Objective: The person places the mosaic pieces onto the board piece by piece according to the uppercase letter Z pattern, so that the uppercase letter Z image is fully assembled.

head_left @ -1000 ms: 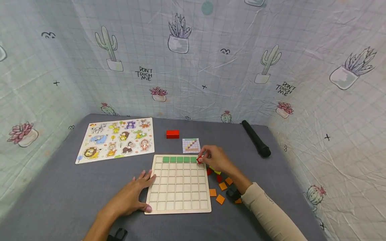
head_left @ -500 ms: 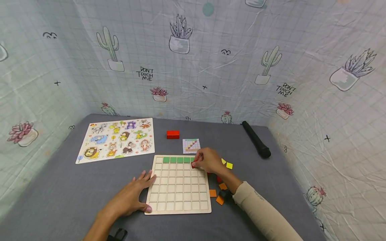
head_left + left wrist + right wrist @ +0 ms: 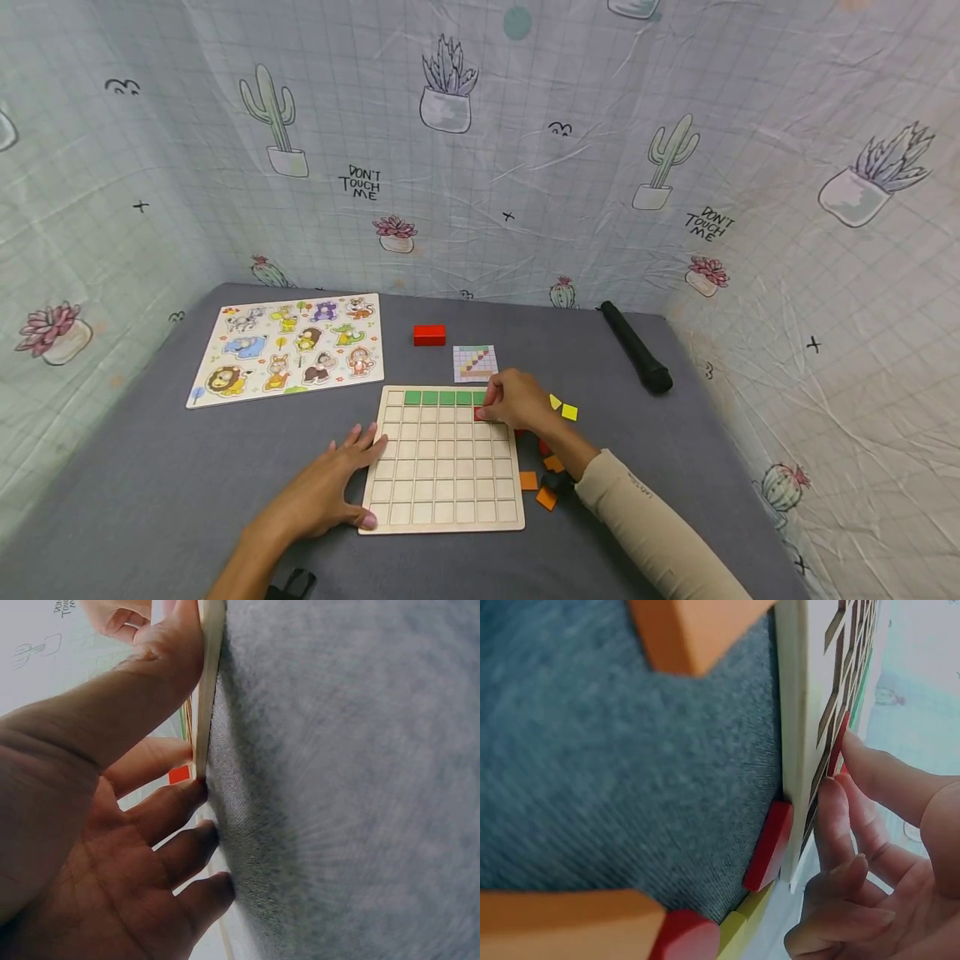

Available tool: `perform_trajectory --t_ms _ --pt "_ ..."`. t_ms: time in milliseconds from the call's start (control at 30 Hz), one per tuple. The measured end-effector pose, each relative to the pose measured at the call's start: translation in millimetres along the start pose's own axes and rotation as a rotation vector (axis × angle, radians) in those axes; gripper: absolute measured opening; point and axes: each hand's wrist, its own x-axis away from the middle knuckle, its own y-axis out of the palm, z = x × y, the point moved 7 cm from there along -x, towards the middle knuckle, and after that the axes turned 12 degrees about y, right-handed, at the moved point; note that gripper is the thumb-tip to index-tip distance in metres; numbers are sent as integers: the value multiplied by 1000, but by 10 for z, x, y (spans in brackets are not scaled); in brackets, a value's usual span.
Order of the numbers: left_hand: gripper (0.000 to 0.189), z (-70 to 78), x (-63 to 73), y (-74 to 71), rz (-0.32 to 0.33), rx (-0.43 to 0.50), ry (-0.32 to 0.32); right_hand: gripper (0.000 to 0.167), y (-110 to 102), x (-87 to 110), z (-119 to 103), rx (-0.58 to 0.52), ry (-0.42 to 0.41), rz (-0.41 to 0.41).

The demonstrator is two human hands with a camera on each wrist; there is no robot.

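A wooden grid board (image 3: 446,471) lies on the grey table. Green square tiles (image 3: 447,398) line most of its top row. My left hand (image 3: 330,479) has its fingers spread against the board's left edge, thumb at the lower corner. At the second row, near the right side, my right hand (image 3: 519,400) pinches a red square tile (image 3: 477,414) just below the green ones. In the right wrist view, thumb and fingertips are at this red tile (image 3: 838,750), which lies close over the board's cells. The hand hides part of the upper right corner.
Loose orange tiles (image 3: 528,481), yellow tiles (image 3: 570,412) and red tiles lie right of the board, partly under the right forearm. Behind stand a patterned card (image 3: 475,364) and a red block (image 3: 430,336). An animal puzzle (image 3: 288,350) is back left, a black microphone (image 3: 636,346) back right.
My right hand has moved left and slightly down with the red tile, from the top right corner to the second row, and the tile now lies flatter. The left hand stays put.
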Motion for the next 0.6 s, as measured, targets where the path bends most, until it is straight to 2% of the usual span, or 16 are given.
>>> perform_trajectory --t_ms 333,600 --pt "113 8 5 1 -6 11 0 14 -15 -1 0 -57 -47 -23" --pt "113 4 6 -1 -1 5 7 7 -264 -48 169 -165 -73 -13"
